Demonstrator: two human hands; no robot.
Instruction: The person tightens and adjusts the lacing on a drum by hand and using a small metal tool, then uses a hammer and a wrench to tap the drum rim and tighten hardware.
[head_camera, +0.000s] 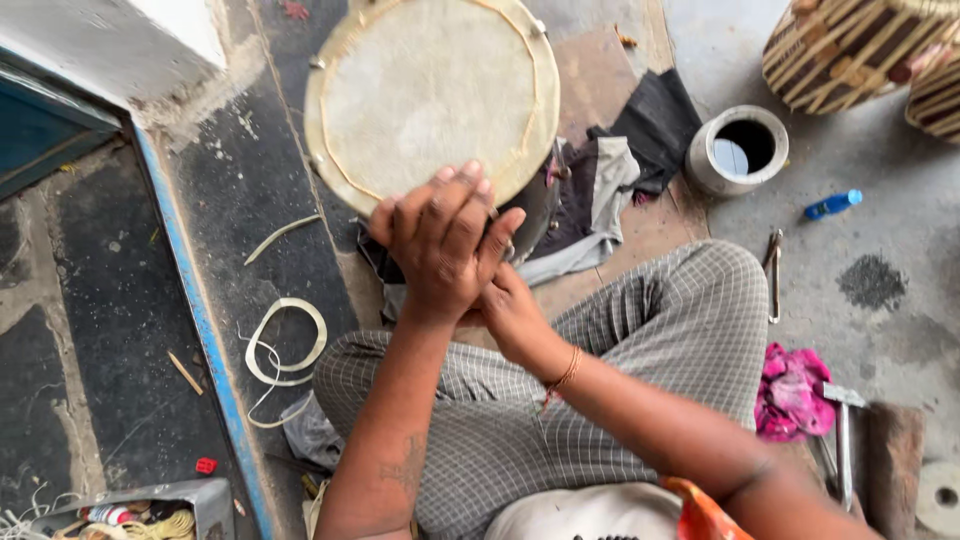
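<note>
A round drum head (430, 95) with a pale skin and a laced rim leans on the floor in front of me. My left hand (440, 240) lies over its near rim, fingers curled together and pressing down. My right hand (512, 310) sits just under the left one, tucked against the drum's lower edge; what its fingers hold is hidden by the left hand. I sit cross-legged in checked trousers (620, 340), and a thread bracelet is on my right wrist.
Dark and grey cloths (620, 170) lie under the drum. A white cup-like pot (738, 148), a blue bottle (832, 204), a pink rag (790, 392), a hammer (842, 430) and laced drums (850, 45) are to the right. Hide strips (285, 345) and a box of string (140, 515) lie left.
</note>
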